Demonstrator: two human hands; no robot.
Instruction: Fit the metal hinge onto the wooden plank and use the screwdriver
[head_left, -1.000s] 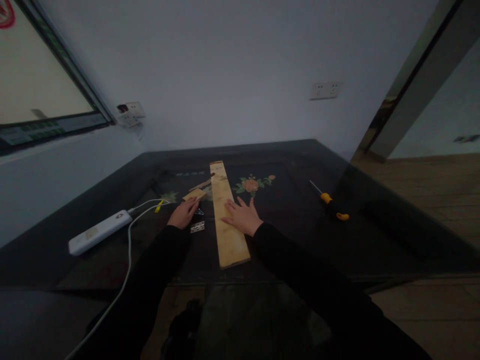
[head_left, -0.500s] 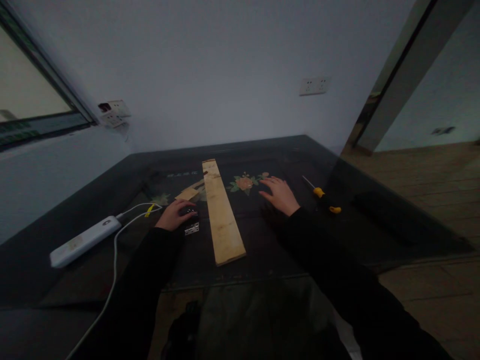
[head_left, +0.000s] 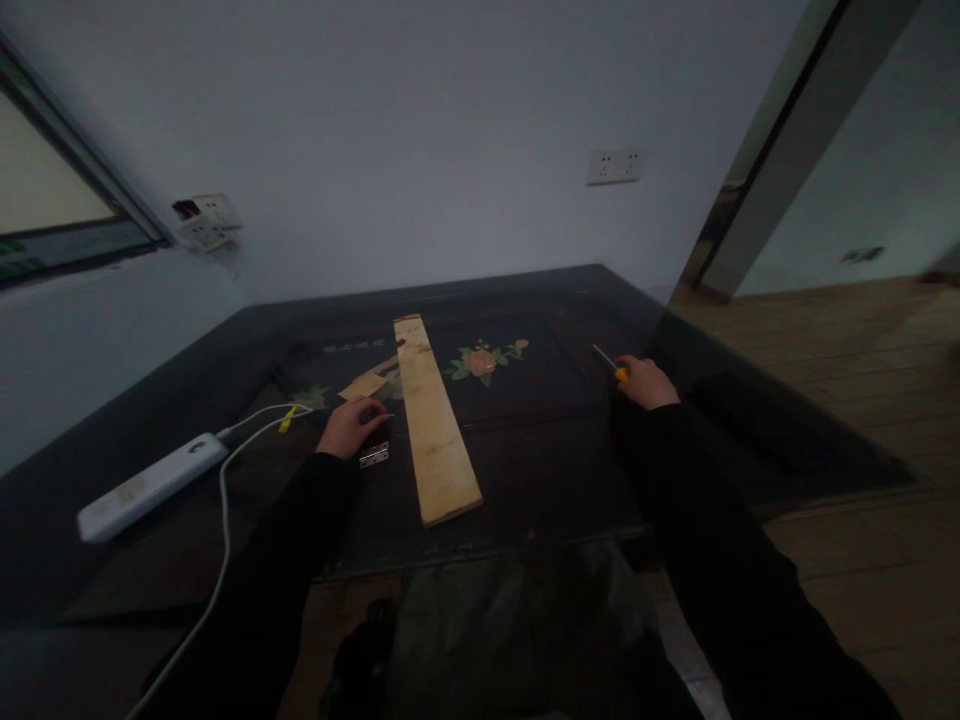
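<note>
My right hand (head_left: 646,383) is wrapped round the yellow-and-black handle of a screwdriver (head_left: 605,358), whose shaft points away to the upper left on the table. My left hand (head_left: 352,425) is closed in a pinch beside the wooden board. A tiny, thin, light thing that looks like a screw (head_left: 391,415) sticks out from its fingertips. Just below that hand lies a silver metal hinge (head_left: 373,455). The long pale wooden board (head_left: 437,435) lies flat on the dark table, its near end towards me.
A white power strip (head_left: 154,488) with a white cable (head_left: 226,510) lies on the left. Thin wood scraps (head_left: 364,386) sit left of the board. The dark table (head_left: 540,470) has a printed flower and stands against a wall with sockets (head_left: 615,166).
My right hand has moved right from above the table and taken hold of the screwdriver. My left hand has closed its fingertips in a pinch. The view has shifted slightly.
</note>
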